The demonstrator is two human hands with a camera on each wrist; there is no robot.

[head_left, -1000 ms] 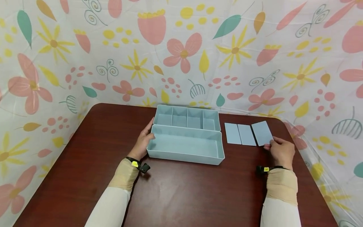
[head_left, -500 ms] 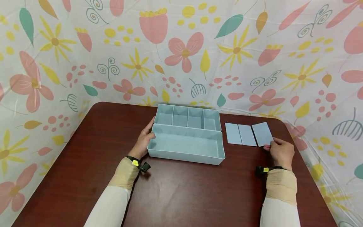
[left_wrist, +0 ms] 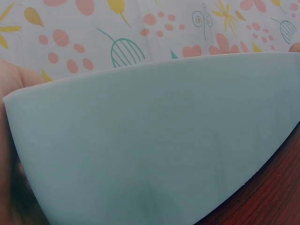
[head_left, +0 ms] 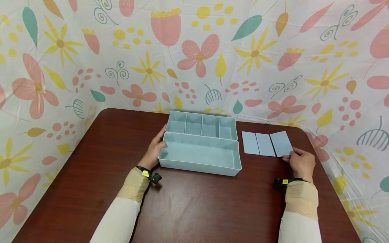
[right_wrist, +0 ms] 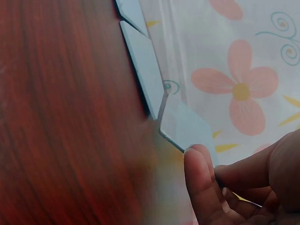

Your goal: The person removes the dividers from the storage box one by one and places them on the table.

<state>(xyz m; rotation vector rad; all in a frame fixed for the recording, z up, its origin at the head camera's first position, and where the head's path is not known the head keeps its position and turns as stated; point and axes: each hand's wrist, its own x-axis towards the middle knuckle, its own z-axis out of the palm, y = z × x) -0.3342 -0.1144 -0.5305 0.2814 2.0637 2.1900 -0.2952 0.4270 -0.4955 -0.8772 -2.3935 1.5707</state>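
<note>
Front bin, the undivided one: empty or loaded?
Empty. In the head view, the front bin shows bare floor throughout; only the thumb of the left hand reaches over its rim.

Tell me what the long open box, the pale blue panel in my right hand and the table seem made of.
Box: probably molded plastic, satin; smooth thin walls, rounded corners. Panel: likely stiff plastic, smooth; flat, crisp edges. Table: wood or perhaps laminate, slightly glossy; reddish-brown grain, soft reflections.
</note>
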